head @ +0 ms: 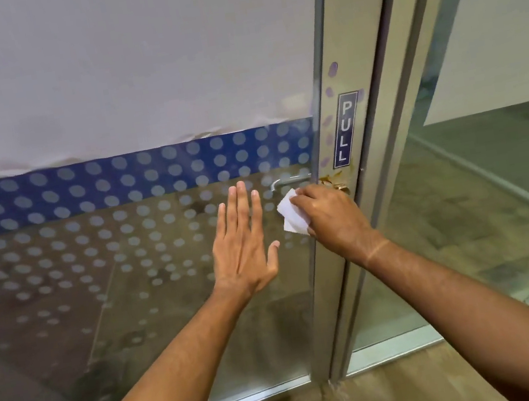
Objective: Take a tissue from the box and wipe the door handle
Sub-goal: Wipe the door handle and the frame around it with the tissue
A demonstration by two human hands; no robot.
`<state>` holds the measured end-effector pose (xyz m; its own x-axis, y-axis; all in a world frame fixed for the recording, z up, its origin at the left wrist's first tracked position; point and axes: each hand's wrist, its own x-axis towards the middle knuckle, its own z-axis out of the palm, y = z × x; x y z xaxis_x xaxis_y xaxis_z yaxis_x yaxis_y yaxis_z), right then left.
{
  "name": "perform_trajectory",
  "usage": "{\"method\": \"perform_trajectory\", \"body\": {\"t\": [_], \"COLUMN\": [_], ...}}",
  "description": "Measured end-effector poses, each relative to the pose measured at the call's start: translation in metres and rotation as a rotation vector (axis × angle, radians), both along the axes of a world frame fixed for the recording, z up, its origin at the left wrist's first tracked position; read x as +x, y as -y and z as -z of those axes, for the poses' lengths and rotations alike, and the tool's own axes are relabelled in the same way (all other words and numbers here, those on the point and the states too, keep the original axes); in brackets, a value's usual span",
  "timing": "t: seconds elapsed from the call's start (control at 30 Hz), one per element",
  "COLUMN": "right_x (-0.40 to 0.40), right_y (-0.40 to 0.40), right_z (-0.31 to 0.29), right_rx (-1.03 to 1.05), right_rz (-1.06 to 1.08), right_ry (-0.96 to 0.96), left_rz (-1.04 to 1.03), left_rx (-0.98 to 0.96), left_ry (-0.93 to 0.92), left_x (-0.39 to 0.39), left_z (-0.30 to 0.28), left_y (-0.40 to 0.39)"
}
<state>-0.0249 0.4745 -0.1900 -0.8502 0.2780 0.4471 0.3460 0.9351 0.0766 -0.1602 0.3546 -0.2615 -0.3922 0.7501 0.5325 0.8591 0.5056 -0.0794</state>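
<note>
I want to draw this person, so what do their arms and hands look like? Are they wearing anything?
Both arms are bare from the bottom of the picture up, with no sleeves showing. The left hand and the right hand wear no gloves or rings. There is no watch, only a thin line around the right wrist.

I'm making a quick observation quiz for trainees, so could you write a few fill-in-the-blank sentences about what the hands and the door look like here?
1. The white tissue is held in the ____ hand.
2. The left hand is open with its fingers spread in front of the ____ of the door.
3. The dark sign on the door frame reads ____.
4. The hand with the tissue is down at the door handle, which sits ____ the sign.

Missing words: right; glass; PULL; below
</note>
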Motion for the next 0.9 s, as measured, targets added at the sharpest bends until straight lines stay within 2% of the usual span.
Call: {"method": "perform_trajectory", "body": {"t": [0.23, 0.5, 0.7, 0.9], "right_x": [-0.010, -0.029, -0.029, -0.031], "right_y": [0.012, 0.012, 0.012, 0.015], "right_z": [0.025, 0.044, 0.040, 0.052], "right_rx": [-0.163, -0.182, -0.234, -0.070], "right_rz": [-0.024, 0.084, 0.054, 0.125], "right_ry": [0.006, -0.075, -0.153, 0.060], "left_rz": [0.088, 0.085, 0.081, 0.109], "left_rx": [0.090, 0.178, 0.243, 0.269], "left_ry": [-0.078, -0.131, -0.152, -0.181], "left_x": [-0.028, -0.040, -0.041, -0.040], "left_z": [0.003, 0.017, 0.021, 0.012], "left_y": [-0.016, -0.036, -0.042, -0.048]}}
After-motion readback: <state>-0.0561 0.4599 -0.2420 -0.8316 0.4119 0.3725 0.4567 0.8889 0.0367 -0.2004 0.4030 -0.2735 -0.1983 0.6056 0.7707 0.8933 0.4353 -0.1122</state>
